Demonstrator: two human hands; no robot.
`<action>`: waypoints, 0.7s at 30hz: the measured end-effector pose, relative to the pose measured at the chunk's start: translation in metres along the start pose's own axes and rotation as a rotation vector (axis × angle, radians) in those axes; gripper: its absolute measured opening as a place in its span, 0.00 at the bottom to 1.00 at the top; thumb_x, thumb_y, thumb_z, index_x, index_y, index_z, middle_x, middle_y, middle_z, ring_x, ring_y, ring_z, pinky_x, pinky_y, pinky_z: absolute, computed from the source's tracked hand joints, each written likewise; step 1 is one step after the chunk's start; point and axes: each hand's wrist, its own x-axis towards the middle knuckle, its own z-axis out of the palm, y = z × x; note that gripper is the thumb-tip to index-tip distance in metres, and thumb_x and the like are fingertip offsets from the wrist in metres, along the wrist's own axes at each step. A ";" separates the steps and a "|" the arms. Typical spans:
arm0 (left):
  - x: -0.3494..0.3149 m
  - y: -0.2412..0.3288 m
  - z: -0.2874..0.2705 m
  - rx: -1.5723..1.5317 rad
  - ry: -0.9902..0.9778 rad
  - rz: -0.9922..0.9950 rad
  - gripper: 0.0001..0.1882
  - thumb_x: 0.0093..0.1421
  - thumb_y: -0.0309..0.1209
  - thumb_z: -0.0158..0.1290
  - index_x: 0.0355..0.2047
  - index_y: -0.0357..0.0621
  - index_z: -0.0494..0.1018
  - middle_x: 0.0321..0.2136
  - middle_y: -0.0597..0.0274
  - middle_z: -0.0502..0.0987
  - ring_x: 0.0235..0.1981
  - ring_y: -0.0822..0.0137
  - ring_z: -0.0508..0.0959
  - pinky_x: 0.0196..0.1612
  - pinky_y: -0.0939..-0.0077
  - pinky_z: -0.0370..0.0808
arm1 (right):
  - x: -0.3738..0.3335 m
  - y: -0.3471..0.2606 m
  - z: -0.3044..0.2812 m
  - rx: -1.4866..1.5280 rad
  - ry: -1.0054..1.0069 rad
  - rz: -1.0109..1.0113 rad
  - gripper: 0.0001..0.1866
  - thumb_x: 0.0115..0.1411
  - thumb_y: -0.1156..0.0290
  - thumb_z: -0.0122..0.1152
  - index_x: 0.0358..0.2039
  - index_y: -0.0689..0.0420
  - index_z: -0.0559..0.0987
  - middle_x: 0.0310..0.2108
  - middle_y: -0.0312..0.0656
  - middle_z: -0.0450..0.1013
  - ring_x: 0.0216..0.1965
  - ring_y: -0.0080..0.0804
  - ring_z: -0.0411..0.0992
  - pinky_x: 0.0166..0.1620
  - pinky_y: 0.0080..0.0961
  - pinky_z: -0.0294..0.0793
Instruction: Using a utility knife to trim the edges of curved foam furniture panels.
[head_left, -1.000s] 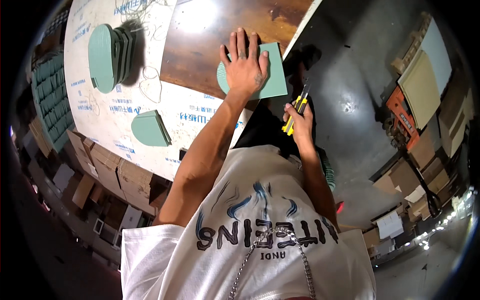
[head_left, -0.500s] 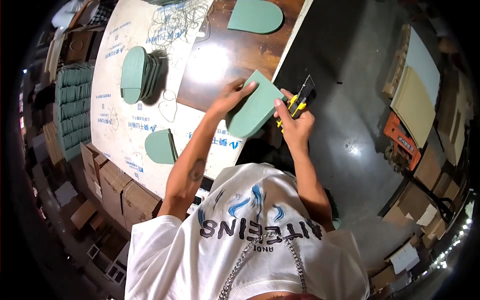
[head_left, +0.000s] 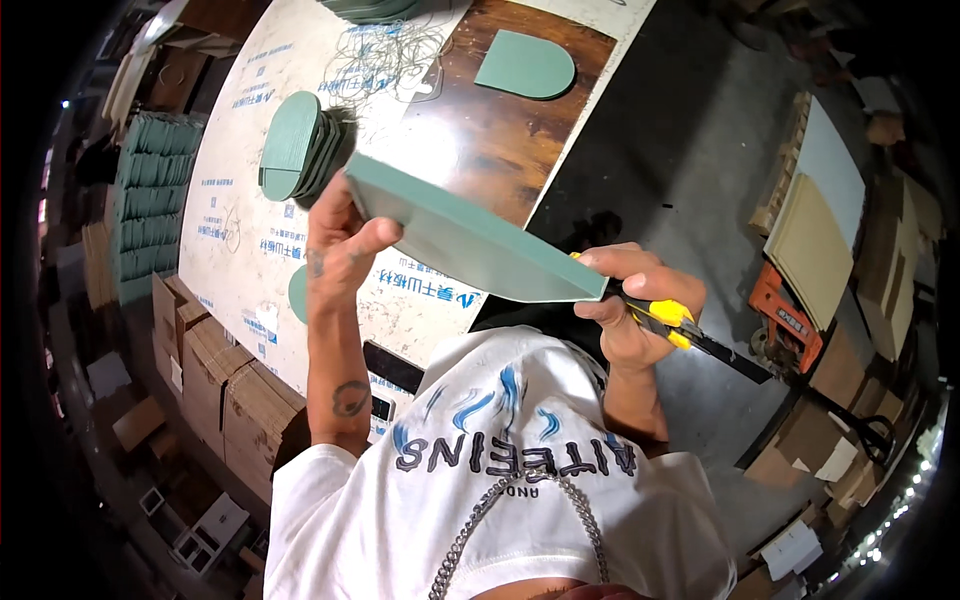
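Observation:
A thick pale-green panel (head_left: 470, 245) is held up and tilted between my two hands, its long edge toward me. My left hand (head_left: 345, 250) grips its left end, thumb on the face turned toward me. At the other end, my right hand (head_left: 645, 305) pinches the corner between thumb and fingers. That same hand also keeps a yellow-and-black utility knife (head_left: 670, 315), its long end pointing away to the lower right. Below my left forearm, a green rounded piece (head_left: 298, 295) lies on the table, mostly hidden.
On the white printed sheet (head_left: 225, 185) stands a stack of green round-ended pieces (head_left: 290, 150). Tangled string (head_left: 385, 65) lies beyond it. Another green piece (head_left: 527, 65) rests on the brown wooden board (head_left: 480, 140). Cardboard boxes (head_left: 235, 385) stand left; an orange pallet jack (head_left: 785, 315) is right.
The panel has been lifted closer and turned edge-on. My left hand moved left to its end; the knife swung from pointing up and away to pointing lower right.

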 end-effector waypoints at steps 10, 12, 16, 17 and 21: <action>-0.009 0.033 0.008 0.156 -0.085 0.492 0.18 0.53 0.27 0.65 0.41 0.30 0.73 0.28 0.50 0.76 0.32 0.56 0.79 0.36 0.64 0.78 | 0.005 -0.014 0.008 0.096 -0.071 0.051 0.23 0.55 0.76 0.70 0.47 0.57 0.68 0.38 0.52 0.80 0.38 0.42 0.80 0.41 0.30 0.81; -0.010 0.043 -0.003 0.219 -0.225 0.540 0.19 0.56 0.29 0.63 0.43 0.29 0.70 0.30 0.45 0.75 0.34 0.51 0.77 0.36 0.55 0.78 | 0.005 -0.012 0.012 0.153 -0.048 0.005 0.19 0.63 0.67 0.66 0.50 0.58 0.70 0.38 0.55 0.79 0.36 0.41 0.78 0.35 0.28 0.80; -0.018 0.055 0.002 0.304 -0.210 0.661 0.22 0.60 0.38 0.59 0.42 0.28 0.69 0.29 0.43 0.75 0.31 0.48 0.78 0.33 0.57 0.77 | 0.003 -0.015 0.016 0.169 -0.018 0.009 0.18 0.62 0.68 0.66 0.49 0.59 0.71 0.39 0.56 0.79 0.38 0.44 0.78 0.39 0.32 0.81; -0.017 0.058 0.004 0.388 -0.204 0.765 0.28 0.63 0.47 0.56 0.38 0.25 0.72 0.26 0.42 0.76 0.27 0.50 0.79 0.32 0.60 0.77 | 0.002 -0.016 0.016 0.187 -0.018 0.013 0.18 0.62 0.69 0.67 0.48 0.59 0.71 0.39 0.55 0.79 0.39 0.44 0.79 0.40 0.32 0.81; -0.030 0.057 0.001 0.571 0.054 0.295 0.28 0.62 0.45 0.60 0.47 0.26 0.74 0.32 0.52 0.79 0.30 0.65 0.78 0.35 0.73 0.74 | -0.010 -0.016 0.014 0.188 0.029 0.186 0.18 0.60 0.75 0.68 0.47 0.60 0.71 0.40 0.54 0.79 0.39 0.41 0.79 0.43 0.32 0.81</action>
